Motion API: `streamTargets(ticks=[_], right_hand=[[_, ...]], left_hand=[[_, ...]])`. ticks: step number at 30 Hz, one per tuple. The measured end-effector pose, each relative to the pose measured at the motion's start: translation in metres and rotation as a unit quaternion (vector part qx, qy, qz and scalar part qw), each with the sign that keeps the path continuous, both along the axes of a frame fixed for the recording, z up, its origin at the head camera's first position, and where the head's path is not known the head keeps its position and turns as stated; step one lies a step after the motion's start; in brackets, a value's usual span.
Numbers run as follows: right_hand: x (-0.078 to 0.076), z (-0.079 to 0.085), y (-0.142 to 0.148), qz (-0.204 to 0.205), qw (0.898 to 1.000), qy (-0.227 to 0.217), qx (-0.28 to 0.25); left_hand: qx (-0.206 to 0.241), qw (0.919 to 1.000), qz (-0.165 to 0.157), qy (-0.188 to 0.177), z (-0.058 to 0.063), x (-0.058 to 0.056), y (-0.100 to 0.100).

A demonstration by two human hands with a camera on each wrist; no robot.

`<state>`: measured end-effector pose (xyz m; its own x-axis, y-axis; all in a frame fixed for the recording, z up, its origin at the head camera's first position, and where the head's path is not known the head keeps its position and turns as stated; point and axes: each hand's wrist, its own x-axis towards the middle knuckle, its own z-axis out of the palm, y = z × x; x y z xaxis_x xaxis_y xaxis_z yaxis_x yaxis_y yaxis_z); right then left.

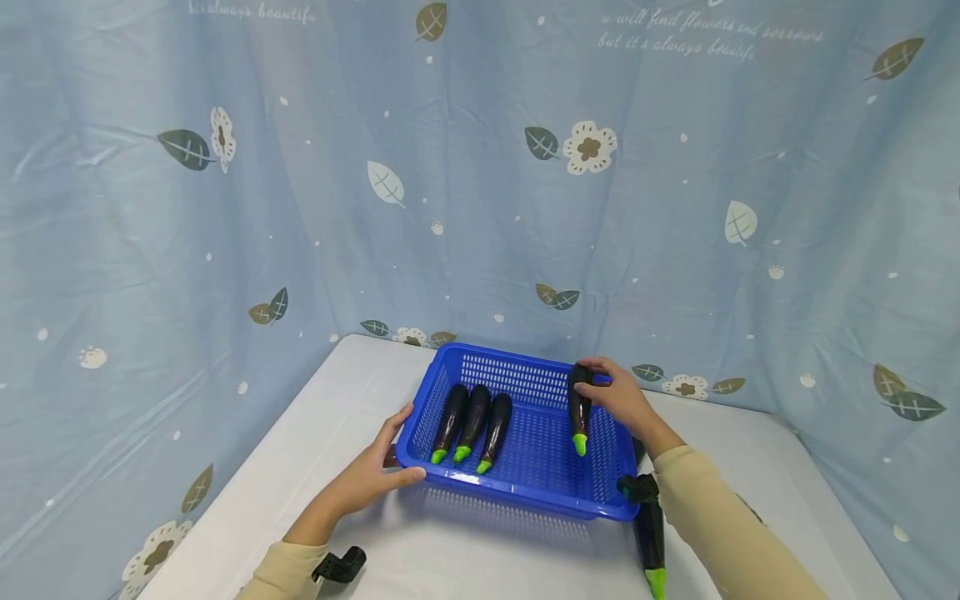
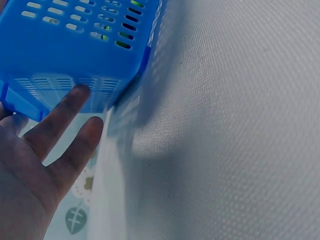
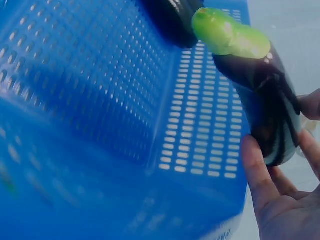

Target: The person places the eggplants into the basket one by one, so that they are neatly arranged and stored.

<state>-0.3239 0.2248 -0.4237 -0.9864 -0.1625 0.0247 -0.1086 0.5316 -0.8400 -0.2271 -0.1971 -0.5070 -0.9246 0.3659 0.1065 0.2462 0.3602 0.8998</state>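
Observation:
A blue perforated basket [image 1: 525, 500] stands on the white table. Three dark purple eggplants lie side by side in its left half: a left one [image 1: 450, 421], a middle one [image 1: 474, 421] and a right one [image 1: 497, 429]. My right hand [image 1: 618, 400] grips another eggplant [image 1: 580, 404] over the basket's right part, its green stem end pointing down toward me; the right wrist view shows fingers and thumb around its dark end [image 3: 272, 120]. At the basket's left front corner, my left hand [image 1: 367, 479] touches the rim with spread fingers, two of them extended in the left wrist view.
Another eggplant [image 1: 649, 537] lies on the table just right of the basket, partly hidden by the right wrist's black camera mount [image 1: 637, 488]. The white tabletop [image 1: 465, 558] extends around the basket. A blue patterned curtain [image 1: 480, 208] hangs behind and at both sides.

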Motion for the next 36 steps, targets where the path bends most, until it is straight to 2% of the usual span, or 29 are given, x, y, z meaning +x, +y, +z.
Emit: streamTargets(ticks=[15,28,36], right_hand=[[-0.003,-0.013,-0.025,0.012,0.999,-0.034,0.001],[-0.014,-0.034,-0.044,0.018,0.998,-0.049,0.036],[-0.017,-0.04,-0.055,0.025,0.997,-0.061,0.026]], left_hand=[[-0.005,1.0,0.003,0.0,0.0,0.0,0.001],[0.005,1.0,-0.004,-0.002,-0.001,-0.001,0.001],[-0.002,1.0,0.002,0.001,0.0,-0.001,0.0]])
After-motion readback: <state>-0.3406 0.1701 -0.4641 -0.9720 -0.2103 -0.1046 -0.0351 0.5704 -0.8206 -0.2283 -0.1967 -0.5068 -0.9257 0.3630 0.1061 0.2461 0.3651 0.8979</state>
